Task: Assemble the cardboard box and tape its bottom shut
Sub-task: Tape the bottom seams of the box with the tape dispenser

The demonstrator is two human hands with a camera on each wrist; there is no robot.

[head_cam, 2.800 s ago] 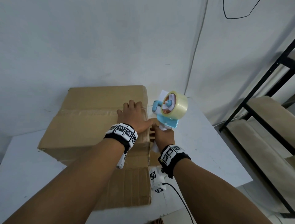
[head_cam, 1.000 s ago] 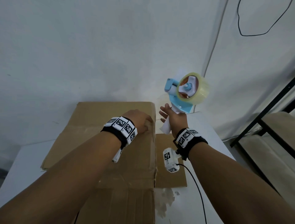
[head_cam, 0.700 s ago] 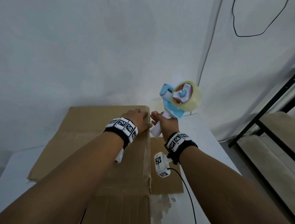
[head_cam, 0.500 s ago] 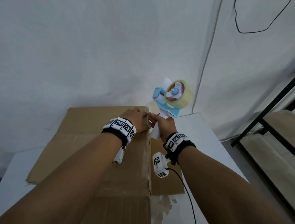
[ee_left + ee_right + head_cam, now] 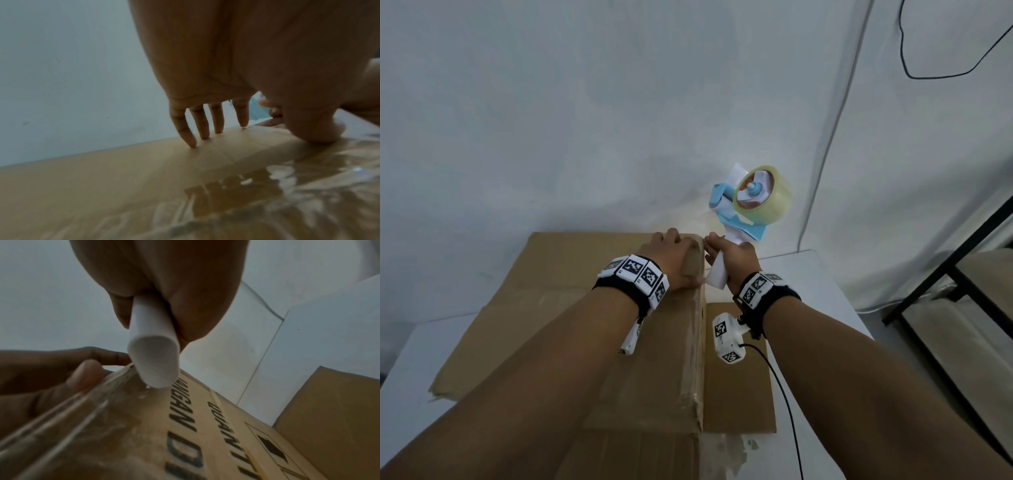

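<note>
Cardboard box [image 5: 592, 342] sits at 6 o'clock, shiny tape already along its right edge; your left hand [image 5: 674, 262] presses flat at the 12 o'clock corner, your right hand [image 5: 738, 260] clamps the tape dispenser [image 5: 751, 205] handle just beside — taping looks near finished.

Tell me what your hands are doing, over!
Left hand pressing the cardboard box top. Right hand grips tape dispenser. Nothing in the way.
</note>
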